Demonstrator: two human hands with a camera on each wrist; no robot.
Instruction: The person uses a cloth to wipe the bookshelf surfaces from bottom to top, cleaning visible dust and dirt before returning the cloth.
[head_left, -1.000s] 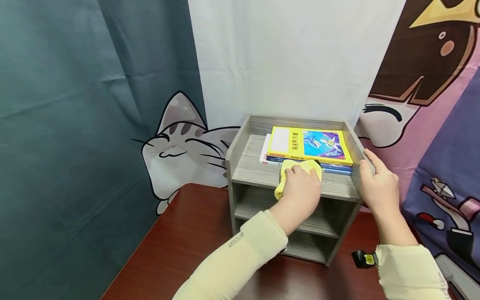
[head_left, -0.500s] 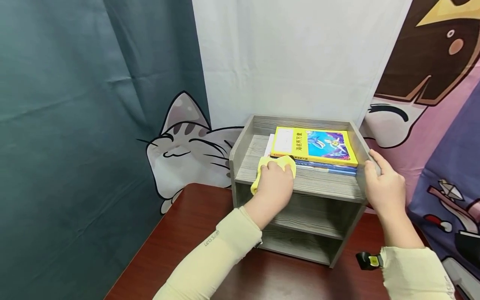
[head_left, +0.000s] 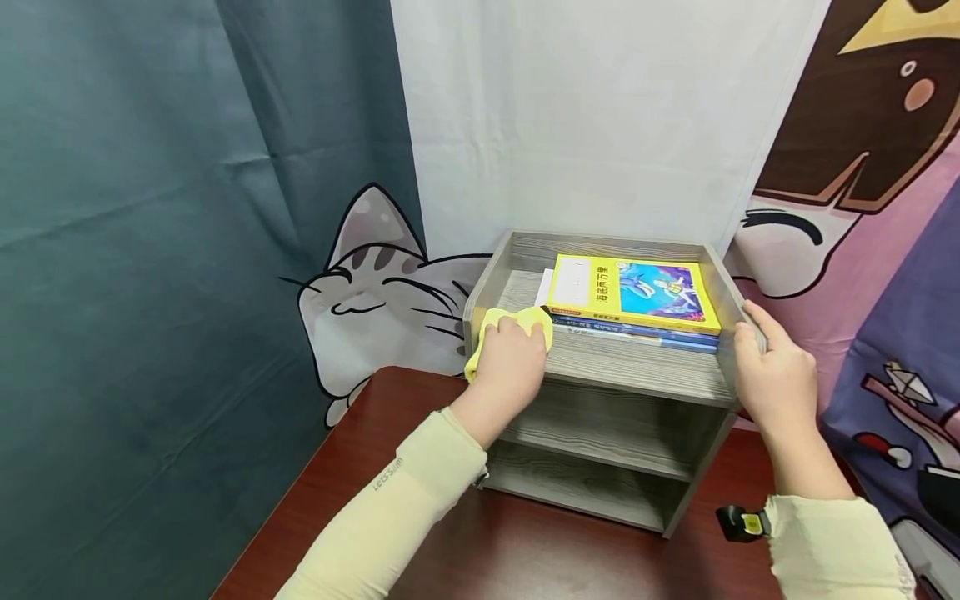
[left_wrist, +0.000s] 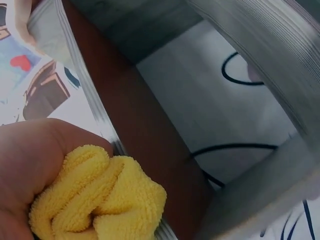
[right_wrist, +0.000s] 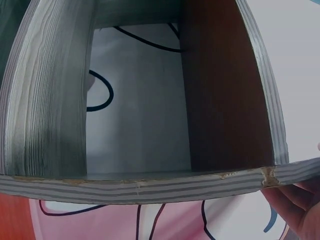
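Observation:
My left hand (head_left: 512,360) holds a folded yellow cloth (head_left: 486,327) bunched under its fingers, at the left front of the top board of a small grey wood-grain shelf (head_left: 637,367). In the left wrist view, the fuzzy cloth (left_wrist: 132,195) bulges out beside the hand, close to the board's front edge. My right hand (head_left: 782,379) grips the upper front of the shelf's right side panel. Part of that hand (right_wrist: 295,207) shows at the panel's edge in the right wrist view. A yellow book (head_left: 633,292) with a blue picture tops a stack of books (head_left: 637,332) on the board.
The shelf stands on a dark red-brown table (head_left: 405,417), with two lower tiers under its top board. Behind it hangs a white curtain (head_left: 600,125), with a teal curtain (head_left: 150,250) at the left and cartoon fabric (head_left: 825,167) at the right.
My left hand has slid the cloth leftward along the front of the top board, from before the books to near the left panel. The right hand keeps its grip; books stay put.

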